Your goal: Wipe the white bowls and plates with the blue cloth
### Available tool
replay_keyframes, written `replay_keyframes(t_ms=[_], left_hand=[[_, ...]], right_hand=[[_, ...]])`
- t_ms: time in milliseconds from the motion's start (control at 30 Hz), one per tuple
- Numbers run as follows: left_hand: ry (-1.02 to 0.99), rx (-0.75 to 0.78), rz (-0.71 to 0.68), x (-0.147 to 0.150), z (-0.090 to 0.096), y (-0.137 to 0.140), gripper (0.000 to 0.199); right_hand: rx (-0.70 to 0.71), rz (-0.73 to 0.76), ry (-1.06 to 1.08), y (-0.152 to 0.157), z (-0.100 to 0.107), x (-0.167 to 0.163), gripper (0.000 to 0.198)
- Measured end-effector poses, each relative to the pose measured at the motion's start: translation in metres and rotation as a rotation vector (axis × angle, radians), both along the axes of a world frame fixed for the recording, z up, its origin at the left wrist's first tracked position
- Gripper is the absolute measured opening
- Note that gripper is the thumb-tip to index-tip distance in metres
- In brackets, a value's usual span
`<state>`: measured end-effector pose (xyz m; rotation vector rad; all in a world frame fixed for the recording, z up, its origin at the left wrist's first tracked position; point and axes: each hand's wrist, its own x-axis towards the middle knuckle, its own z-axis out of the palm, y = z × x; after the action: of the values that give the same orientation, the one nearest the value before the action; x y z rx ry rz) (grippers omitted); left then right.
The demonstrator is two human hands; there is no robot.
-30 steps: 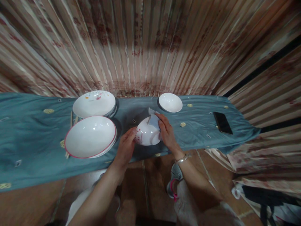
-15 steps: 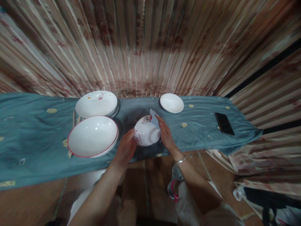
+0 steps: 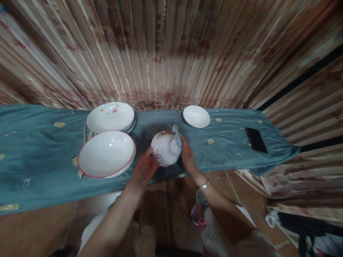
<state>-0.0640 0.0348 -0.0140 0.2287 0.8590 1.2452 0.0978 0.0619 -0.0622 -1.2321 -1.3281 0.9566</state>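
A white bowl (image 3: 164,151) with red floral patterns is held tilted above the table, its footed underside turned towards my right. My left hand (image 3: 146,166) grips the bowl's left rim. On the other side, my right hand (image 3: 188,154) presses a light blue cloth (image 3: 177,137) against the bowl's base. Left of the hands stands a stack of red-rimmed white bowls (image 3: 107,153). Behind it is a stack of white dishes (image 3: 110,117) with a flower print. One small white bowl (image 3: 196,116) sits at the back, right of centre.
Teal patterned cloth (image 3: 225,157) covers the narrow table. Chopsticks (image 3: 85,134) lie partly under the left stacks. A black phone (image 3: 256,140) rests near the right end. A pleated curtain (image 3: 160,71) hangs behind the table.
The held bowl has turned, so its foot faces more towards me and its printed side shows differently. My right hand and the cloth have shifted slightly with it.
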Motion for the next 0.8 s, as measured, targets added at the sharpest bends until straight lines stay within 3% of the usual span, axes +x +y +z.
replay_keyframes(t_ms=[267,800], left_hand=[[0.049,0.065,0.004,0.001,0.001,0.005,0.031],[0.033,0.037,0.016,0.005,0.008,0.012,0.028]], right_hand=[[-0.037,-0.062,-0.045,-0.016,-0.009,-0.013,0.071],[0.119,0.076,-0.386,-0.054,-0.016,-0.016,0.064]])
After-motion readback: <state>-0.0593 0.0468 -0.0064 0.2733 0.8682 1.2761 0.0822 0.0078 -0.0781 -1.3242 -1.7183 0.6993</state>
